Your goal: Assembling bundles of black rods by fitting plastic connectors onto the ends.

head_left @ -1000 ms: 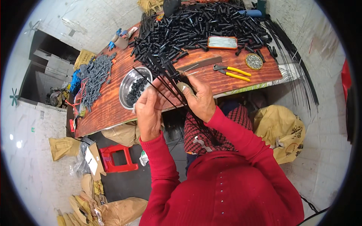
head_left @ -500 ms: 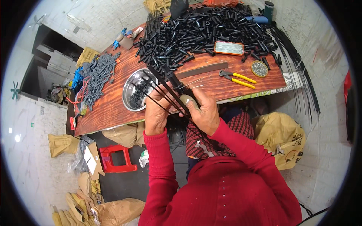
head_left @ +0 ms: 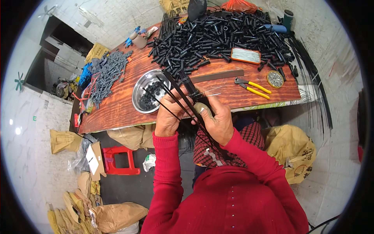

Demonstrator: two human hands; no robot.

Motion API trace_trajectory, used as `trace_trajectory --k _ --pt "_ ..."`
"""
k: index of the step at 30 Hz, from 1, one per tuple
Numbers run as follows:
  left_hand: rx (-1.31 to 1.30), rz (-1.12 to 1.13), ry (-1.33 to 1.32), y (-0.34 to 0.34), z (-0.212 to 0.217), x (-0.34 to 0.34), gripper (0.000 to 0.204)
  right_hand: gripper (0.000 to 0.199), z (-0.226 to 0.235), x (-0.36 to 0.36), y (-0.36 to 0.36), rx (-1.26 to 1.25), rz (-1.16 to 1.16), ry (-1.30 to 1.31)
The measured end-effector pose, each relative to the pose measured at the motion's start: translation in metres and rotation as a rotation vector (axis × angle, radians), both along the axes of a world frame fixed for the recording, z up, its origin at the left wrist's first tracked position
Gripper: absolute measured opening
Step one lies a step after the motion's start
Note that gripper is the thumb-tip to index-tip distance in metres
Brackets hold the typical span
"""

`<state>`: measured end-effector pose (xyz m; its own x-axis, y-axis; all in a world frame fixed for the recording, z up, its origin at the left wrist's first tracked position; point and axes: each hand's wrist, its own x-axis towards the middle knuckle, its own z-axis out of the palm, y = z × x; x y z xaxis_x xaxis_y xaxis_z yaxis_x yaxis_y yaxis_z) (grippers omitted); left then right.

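Both of my hands are closed together in front of the table edge. My left hand [head_left: 168, 119] grips a black tubular part [head_left: 188, 84], its fingers partly hidden behind it. Several thin black rods [head_left: 176, 102] slant across the left hand and run down past the right. My right hand [head_left: 219, 121] is closed against the same part and the rods; its thumb wears a tan cover [head_left: 204, 110]. Thin metal pins [head_left: 212, 93] stick out near the right fingers. Where they enter is hidden. A metal bowl [head_left: 136, 93] with small black pieces stands beside the left hand.
A heap of black tubular parts [head_left: 218, 35] fills the table's back. Yellow-handled pliers [head_left: 257, 89], a dark bar [head_left: 218, 75], an orange-rimmed tray [head_left: 245, 61] of pins and a round tin [head_left: 275, 79] lie in front. Grey parts [head_left: 111, 76] are piled left; a red stool [head_left: 132, 170] stands below.
The whole view has shifted slightly, so the table and the hands appear a little further right. Both hands keep their hold on the black part and rods.
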<state>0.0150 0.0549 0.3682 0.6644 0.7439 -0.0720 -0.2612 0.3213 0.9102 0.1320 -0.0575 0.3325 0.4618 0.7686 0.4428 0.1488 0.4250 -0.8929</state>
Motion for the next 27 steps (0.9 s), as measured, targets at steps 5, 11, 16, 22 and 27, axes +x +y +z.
trace_trajectory --k 5,11,16,22,27 --pt "-0.052 -0.057 -0.053 -0.001 0.003 0.002 0.029 0.049 0.008 0.002 -0.006 0.011 -0.032 -0.064" --pt "-0.049 -0.034 -0.010 0.005 -0.008 -0.001 0.029 0.050 0.007 0.002 -0.009 -0.026 -0.034 -0.067" --pt "-0.030 -0.033 -0.033 0.002 -0.008 -0.001 0.029 0.049 0.008 0.004 -0.011 0.015 -0.009 -0.060" --pt "0.014 -0.023 -0.037 -0.004 -0.007 -0.002 0.024 0.049 0.008 0.002 -0.012 0.015 0.109 0.069" --pt "0.072 -0.011 -0.018 -0.001 -0.009 -0.003 0.023 0.051 0.010 0.004 -0.013 -0.016 0.143 0.062"
